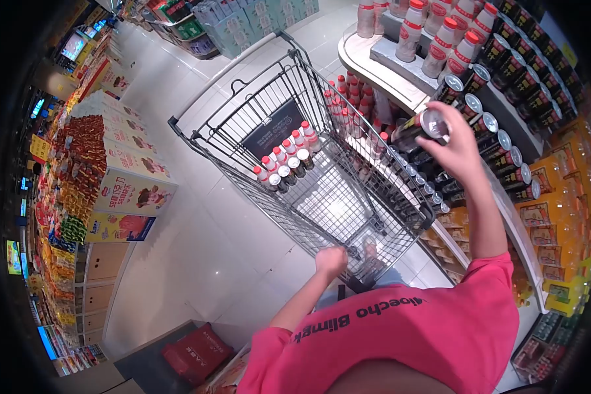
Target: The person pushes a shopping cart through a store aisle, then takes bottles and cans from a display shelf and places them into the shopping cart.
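Note:
My right hand (454,146) is closed round a dark can (421,129) with a silver top, held beside the shelf and above the cart's right side. My left hand (331,261) is a fist at the near rim of the wire shopping cart (243,190), its fingers wrapped on the edge. Inside the cart, against its far end, stand a row of red-capped bottles (289,146) and a row of dark cans (293,169) with pale tops. Similar dark cans (505,148) stand upright in rows on the shelf just right of my right hand.
Red-capped bottles (435,52) fill the upper shelf (368,62), whose rounded corner juts out near the cart. Yellow packs (548,217) sit at far right. Chocolate boxes (134,157) are stacked on the left. A red box (197,354) lies at lower left.

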`<state>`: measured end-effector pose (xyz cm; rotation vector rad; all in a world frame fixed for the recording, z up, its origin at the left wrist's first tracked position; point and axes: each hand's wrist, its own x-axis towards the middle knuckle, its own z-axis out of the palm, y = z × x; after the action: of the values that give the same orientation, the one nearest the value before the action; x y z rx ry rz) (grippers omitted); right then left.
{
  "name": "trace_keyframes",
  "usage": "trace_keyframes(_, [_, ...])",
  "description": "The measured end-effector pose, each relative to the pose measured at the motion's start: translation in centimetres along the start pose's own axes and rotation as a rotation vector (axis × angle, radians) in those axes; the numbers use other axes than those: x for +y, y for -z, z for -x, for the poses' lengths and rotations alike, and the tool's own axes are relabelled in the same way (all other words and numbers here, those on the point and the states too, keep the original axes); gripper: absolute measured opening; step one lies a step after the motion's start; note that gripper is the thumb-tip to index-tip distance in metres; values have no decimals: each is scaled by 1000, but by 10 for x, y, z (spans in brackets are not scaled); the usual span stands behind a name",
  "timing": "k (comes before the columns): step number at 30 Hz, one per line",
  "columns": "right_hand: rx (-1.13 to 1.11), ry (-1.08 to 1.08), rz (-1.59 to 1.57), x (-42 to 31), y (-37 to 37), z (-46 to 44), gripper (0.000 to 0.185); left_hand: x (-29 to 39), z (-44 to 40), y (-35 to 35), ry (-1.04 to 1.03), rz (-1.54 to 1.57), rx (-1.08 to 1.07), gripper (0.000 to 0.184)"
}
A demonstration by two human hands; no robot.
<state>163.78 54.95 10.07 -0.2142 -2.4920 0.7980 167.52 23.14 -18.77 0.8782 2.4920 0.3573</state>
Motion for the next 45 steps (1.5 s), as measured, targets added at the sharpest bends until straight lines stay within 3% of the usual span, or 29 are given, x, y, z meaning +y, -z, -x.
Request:
trace_keyframes(4, [-278, -59, -24, 44, -116, -10, 55, 12, -8, 23, 203, 195, -85, 23])
trace_keyframes(8, [-343, -85, -29, 95, -238, -15, 56, 14, -9, 14, 257, 135, 38, 24])
trace_keyframes(13, [-397, -102, 3, 136, -356, -25, 52, 14, -7, 10, 79, 25, 252, 11])
trace_keyframes(20, [-466, -121, 72, 170, -465, -33, 54, 10, -4, 2, 7, 110, 437, 19])
trace_keyframes(28, [-494, -187, 115, 193, -524, -20, 54, 11, -4, 5, 38, 142, 504, 10])
trace_keyframes(30, [-471, -188, 101, 200, -537, -17, 53, 11, -5, 1, 21, 156, 579, 16])
trace_keyframes(34, [-446, -193, 65, 194, -543, -17, 52, 9, -5, 1, -2, 130, 614, 19])
trace_keyframes(35, [-399, -169, 65, 196, -547, -16, 52, 7, -4, -2, -12, 89, 609, 7])
trace_keyframes(45, [-425, -202, 82, 197, -548, -21, 60, 9, -5, -1, -9, 41, 617, 9])
